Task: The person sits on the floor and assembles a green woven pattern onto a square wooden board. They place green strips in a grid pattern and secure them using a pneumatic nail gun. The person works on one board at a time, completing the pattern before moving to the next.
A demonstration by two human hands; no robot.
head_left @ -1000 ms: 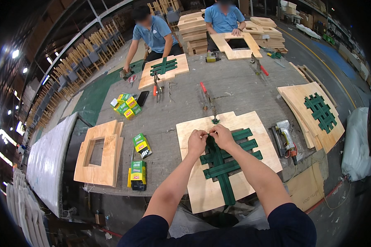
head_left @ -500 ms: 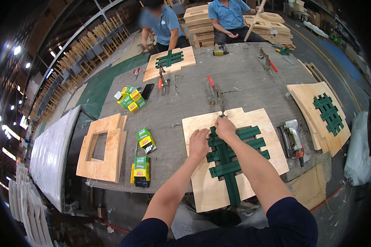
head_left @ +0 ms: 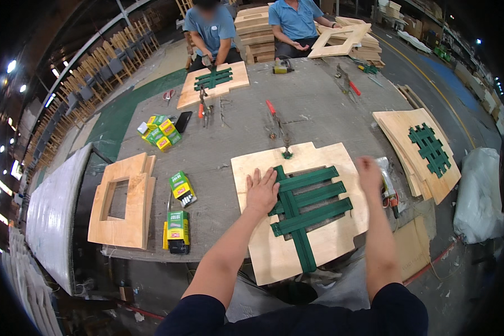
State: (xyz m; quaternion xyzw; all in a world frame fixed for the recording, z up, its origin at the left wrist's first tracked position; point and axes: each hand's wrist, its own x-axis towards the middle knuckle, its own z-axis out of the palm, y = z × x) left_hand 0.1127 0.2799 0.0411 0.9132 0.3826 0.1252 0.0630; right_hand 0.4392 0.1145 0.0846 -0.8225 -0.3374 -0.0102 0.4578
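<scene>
A pale plywood panel [head_left: 330, 246] lies in front of me, its cut-out crossed by several green webbing straps [head_left: 311, 225]. One strap runs lengthwise and is crossed by the others. My left hand [head_left: 262, 191] rests flat on the panel's left side with fingers spread, touching the upper end of the lengthwise strap. Beyond the panel's right edge, my right hand [head_left: 369, 175] is beside a staple gun [head_left: 390, 193] and partly covers it. Its fingers are blurred, and whether it touches the gun is unclear. Red-handled pliers [head_left: 274, 117] lie past the panel's far edge.
Green-and-yellow boxes [head_left: 161, 132] and an open staple box [head_left: 182, 187] sit to the left. Wooden frames [head_left: 102, 229] stack at the left edge; finished strapped panels [head_left: 425, 151] stack at right. Two people in blue shirts [head_left: 213, 28] work across the table.
My right hand has left the strap's far end and moved right, to the staple gun. My left hand stays on the panel. Across the table, one person's wooden frame has tipped down flat.
</scene>
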